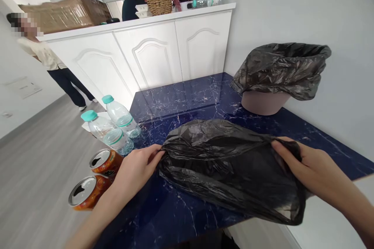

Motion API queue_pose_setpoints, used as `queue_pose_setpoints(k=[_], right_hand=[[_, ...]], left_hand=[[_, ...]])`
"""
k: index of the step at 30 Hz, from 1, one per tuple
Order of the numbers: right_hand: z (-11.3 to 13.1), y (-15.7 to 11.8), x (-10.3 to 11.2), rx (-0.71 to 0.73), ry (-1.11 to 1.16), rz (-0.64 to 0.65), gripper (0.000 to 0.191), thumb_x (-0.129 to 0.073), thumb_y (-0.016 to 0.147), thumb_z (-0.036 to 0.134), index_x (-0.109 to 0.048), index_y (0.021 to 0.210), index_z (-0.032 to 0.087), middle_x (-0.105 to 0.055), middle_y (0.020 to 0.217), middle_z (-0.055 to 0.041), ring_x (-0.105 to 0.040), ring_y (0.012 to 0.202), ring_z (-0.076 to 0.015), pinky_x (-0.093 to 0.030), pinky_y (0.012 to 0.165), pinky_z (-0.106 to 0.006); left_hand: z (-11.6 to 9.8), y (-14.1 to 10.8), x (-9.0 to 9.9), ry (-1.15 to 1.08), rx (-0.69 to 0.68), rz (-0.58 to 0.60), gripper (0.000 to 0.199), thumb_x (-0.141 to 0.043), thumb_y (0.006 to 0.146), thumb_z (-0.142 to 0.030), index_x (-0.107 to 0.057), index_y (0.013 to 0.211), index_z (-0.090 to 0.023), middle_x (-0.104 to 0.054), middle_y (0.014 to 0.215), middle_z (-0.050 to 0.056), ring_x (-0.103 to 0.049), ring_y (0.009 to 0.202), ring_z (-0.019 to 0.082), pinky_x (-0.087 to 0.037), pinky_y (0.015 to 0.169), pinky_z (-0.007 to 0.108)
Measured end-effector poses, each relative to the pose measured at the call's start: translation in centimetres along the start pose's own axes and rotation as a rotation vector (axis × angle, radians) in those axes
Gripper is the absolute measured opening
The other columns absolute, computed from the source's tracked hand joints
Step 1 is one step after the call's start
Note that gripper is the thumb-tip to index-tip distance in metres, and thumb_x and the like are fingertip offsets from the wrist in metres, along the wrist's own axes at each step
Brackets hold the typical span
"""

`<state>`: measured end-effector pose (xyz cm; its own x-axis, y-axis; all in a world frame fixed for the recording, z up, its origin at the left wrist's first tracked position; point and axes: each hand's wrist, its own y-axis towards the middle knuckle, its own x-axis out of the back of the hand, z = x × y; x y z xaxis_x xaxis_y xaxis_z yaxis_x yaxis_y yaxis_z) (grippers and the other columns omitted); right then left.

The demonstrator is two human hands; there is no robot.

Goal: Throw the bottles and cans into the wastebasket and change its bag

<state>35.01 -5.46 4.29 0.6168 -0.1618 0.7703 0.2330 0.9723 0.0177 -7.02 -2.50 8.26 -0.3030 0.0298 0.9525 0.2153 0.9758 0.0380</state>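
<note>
Running lengthwise left to right, the black bag (210,140) gapes upward — both hands (138,165) (309,167) pinching it.

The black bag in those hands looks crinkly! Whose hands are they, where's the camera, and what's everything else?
There's no robot here, just a person's bare hands. One camera, worn on that person's head, looks forward and down, so the arms reach in from the bottom and side. The left hand and right hand grip the black bag at opposite ends. On the shiny dark blue table are two turquoise-capped bottles, two orange cans and a pinkish bin with another bag draped over its top.
</note>
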Motion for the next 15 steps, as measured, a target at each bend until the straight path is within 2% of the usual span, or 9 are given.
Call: queue_pose_setpoints(k=[2, 4, 5, 7, 9, 11, 15], right_hand=[[0.2, 0.4, 0.5, 0.037, 0.023, -0.044, 0.053, -0.044, 0.092, 0.075, -0.067, 0.083, 0.028, -0.073, 0.07, -0.0034, -0.072, 0.071, -0.029, -0.054, 0.066, -0.036], [0.5, 0.4, 1.1, 0.046, 0.076, -0.156, 0.053, -0.048, 0.092, 0.075, -0.069, 0.09, 0.028, -0.078, 0.084, -0.0035, -0.075, 0.083, -0.0296, -0.056, 0.071, -0.036], [0.7, 0.3, 1.3, 0.039, 0.105, -0.214, 0.052, -0.05, 0.091, 0.075, -0.071, 0.096, 0.028, -0.079, 0.087, -0.0032, -0.075, 0.086, -0.0295, -0.056, 0.071, -0.035], [1.0, -0.1, 1.7, 0.019, 0.145, -0.286, 0.052, -0.052, 0.092, 0.075, -0.072, 0.098, 0.028, -0.076, 0.082, -0.002, -0.073, 0.08, -0.0276, -0.055, 0.067, -0.034], [1.3, -0.8, 1.9, 0.017, 0.165, -0.304, 0.052, -0.052, 0.094, 0.075, -0.072, 0.091, 0.027, -0.07, 0.072, -0.0009, -0.069, 0.071, -0.0258, -0.053, 0.061, -0.032], [1.6, -1.5, 1.9, 0.046, 0.178, -0.312, 0.053, -0.053, 0.094, 0.075, -0.073, 0.088, 0.027, -0.069, 0.069, -0.0007, -0.069, 0.069, -0.0254, -0.054, 0.06, -0.032], [1.9, -2.7, 1.9, 0.11, 0.181, -0.253, 0.05, -0.056, 0.096, 0.071, -0.08, 0.101, 0.028, -0.075, 0.075, -0.0016, -0.07, 0.067, -0.0242, -0.058, 0.058, -0.031]], left_hand=[[-0.7, -0.3, 1.3, -0.082, 0.004, -0.062, 0.039, -0.045, 0.108, -0.051, -0.066, 0.13, -0.026, -0.075, 0.075, -0.001, -0.072, 0.068, 0.025, -0.045, 0.064, 0.032], [-1.4, -0.8, 2.5, -0.177, 0.017, -0.149, 0.047, -0.045, 0.109, -0.053, -0.054, 0.146, -0.025, -0.073, 0.075, -0.003, -0.068, 0.064, 0.023, -0.048, 0.065, 0.033], [-1.8, -1.1, 2.9, -0.219, 0.024, -0.195, 0.05, -0.046, 0.109, -0.054, -0.05, 0.149, -0.025, -0.074, 0.079, -0.002, -0.068, 0.067, 0.023, -0.051, 0.068, 0.033], [-2.3, -1.7, 3.3, -0.284, 0.024, -0.293, 0.052, -0.046, 0.11, -0.055, -0.046, 0.152, -0.024, -0.076, 0.098, 0.004, -0.073, 0.085, 0.024, -0.056, 0.077, 0.036], [-2.6, -2.1, 3.2, -0.323, -0.004, -0.359, 0.05, -0.045, 0.111, -0.053, -0.044, 0.152, -0.025, -0.071, 0.121, 0.009, -0.072, 0.109, 0.026, -0.059, 0.091, 0.04], [-2.6, -2.2, 2.5, -0.336, -0.026, -0.382, 0.051, -0.046, 0.111, -0.053, -0.042, 0.154, -0.026, -0.065, 0.131, 0.011, -0.069, 0.119, 0.026, -0.059, 0.099, 0.043], [-2.3, -1.3, 0.7, -0.246, -0.02, -0.403, 0.072, -0.07, 0.096, -0.052, -0.037, 0.153, -0.024, -0.064, 0.121, 0.008, -0.071, 0.102, 0.024, -0.061, 0.092, 0.041]])
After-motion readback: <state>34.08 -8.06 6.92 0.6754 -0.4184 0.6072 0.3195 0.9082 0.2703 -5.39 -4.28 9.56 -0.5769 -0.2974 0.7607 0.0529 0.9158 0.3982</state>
